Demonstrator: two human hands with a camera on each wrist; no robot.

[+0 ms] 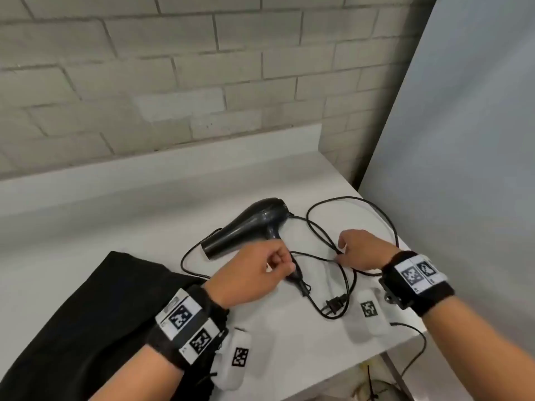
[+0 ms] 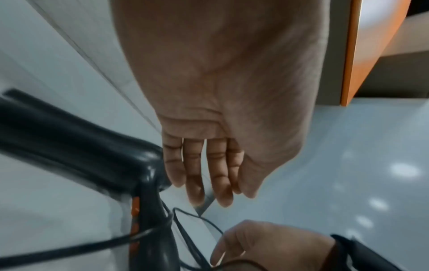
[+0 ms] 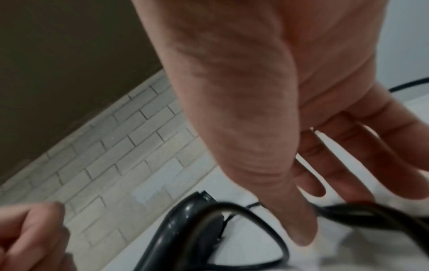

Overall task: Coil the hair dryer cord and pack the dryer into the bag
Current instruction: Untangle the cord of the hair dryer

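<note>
A: Where's the dryer [image 1: 249, 225]?

B: Lying on its side on the white tabletop [image 1: 121, 227], mid-scene, nozzle pointing left & near, back end toward the far wall. Black, w/ orange switches on the handle in my left wrist view.

A: Cord?

B: Cord [image 1: 373, 211] is uncoiled, sprawled in loose loops to the right of the dryer, one more loop trailing left past the nozzle. Plug [image 1: 335, 304] sits near the front edge, btwn my two wrists.

A: Left hand?

B: Left hand [image 1: 254, 273] is right by the handle's end. Head view looks like fingers curled in there, pinching the cord where it leaves the handle; left wrist view shows them fairly straight & close together, blurry. So I can't tell if they're clamped on anything.

A: Right hand?

B: Right hand [image 1: 362, 250] is down on the cord loops to the right. Fingers [image 3: 343, 165] spread apart & loosely bent, thumb pressing by the strands, cord running under the fingertips. Not closed round it as far as I can see.

A: Bag?

B: Black bag [image 1: 95, 314] lies flat, near-left, partly under my left forearm. Brick wall [image 1: 144, 68] at the far side.
</note>
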